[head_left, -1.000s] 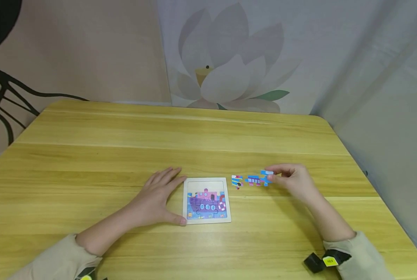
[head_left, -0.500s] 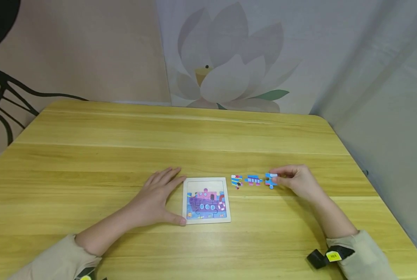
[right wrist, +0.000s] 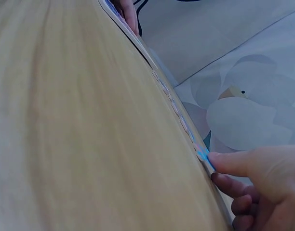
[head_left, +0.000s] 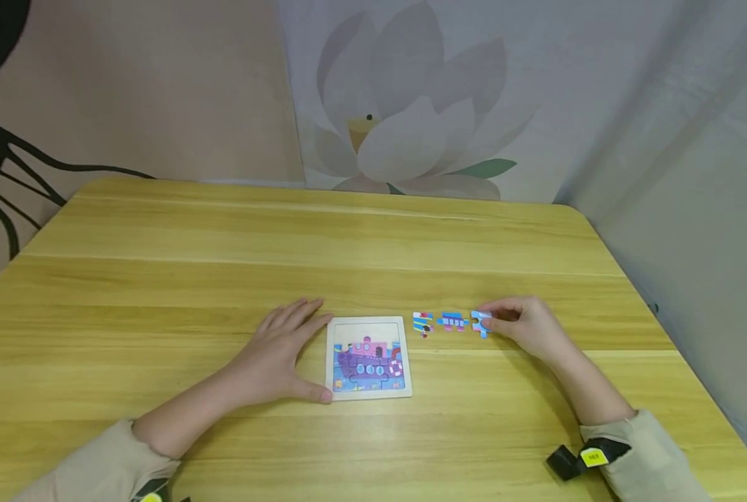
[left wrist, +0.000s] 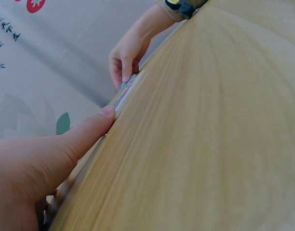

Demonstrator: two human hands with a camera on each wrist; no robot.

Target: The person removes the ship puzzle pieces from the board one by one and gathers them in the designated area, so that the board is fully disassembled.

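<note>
A square jigsaw tray [head_left: 368, 395] lies flat on the table, its lower part filled with pieces forming a pink and purple ship; the bare board shows at the top. My left hand [head_left: 282, 355] rests beside it with fingers spread, thumb and index finger touching its left corners. To the tray's right, my right hand [head_left: 527, 328] pinches a blue jigsaw piece [head_left: 479, 322] between thumb and fingers, at table level. Left of that are a purple-and-blue jigsaw piece [head_left: 453, 321] and a striped jigsaw piece [head_left: 422, 323]. The right wrist view shows the pinched piece [right wrist: 202, 153] edge-on, under the thumb.
The wooden table [head_left: 373, 244] reaches back to a pale curtain [head_left: 405, 90] printed with a large flower. A black chair [head_left: 0, 160] stands beyond the left edge. Black straps with yellow labels are on both sleeves.
The right hand has turned the blue piece so its tab points down, moved it right, away from the middle piece, then slightly back left. The left hand and tray stay in place.
</note>
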